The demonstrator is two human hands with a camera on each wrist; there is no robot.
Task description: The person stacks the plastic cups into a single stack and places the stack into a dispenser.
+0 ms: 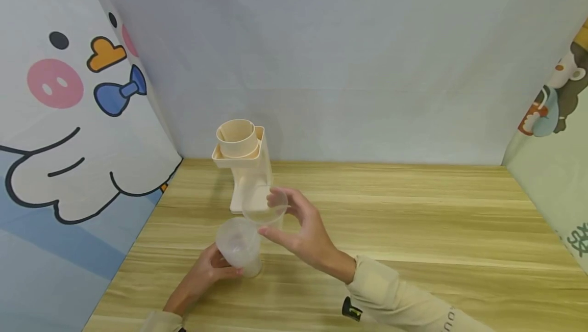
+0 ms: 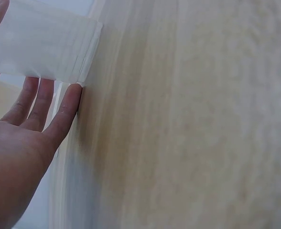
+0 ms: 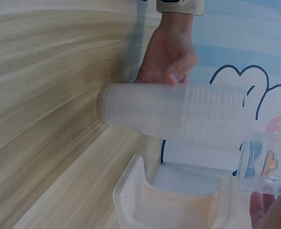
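Observation:
A stack of clear plastic cups (image 1: 238, 243) stands upright on the wooden table, many rims nested together in the right wrist view. My left hand (image 1: 204, 272) holds it low on its near side, thumb and fingers around the wall; the left wrist view has the fingers (image 2: 64, 112) along the stack near its base. In my right hand (image 1: 305, 230) is a single clear plastic cup (image 1: 263, 214), gripped between thumb and fingers. That cup is off the table, beside the stack's top rim. Behind both is a cream cup dispenser (image 1: 236, 148) with a round tube on top.
The wooden table (image 1: 413, 209) stretches to the right of the hands. A pale backdrop (image 1: 344, 67) rises at its back edge, with printed cartoon panels at the left (image 1: 55, 138) and right (image 1: 560, 169). A small dark object (image 1: 351, 309) shows beside the right sleeve.

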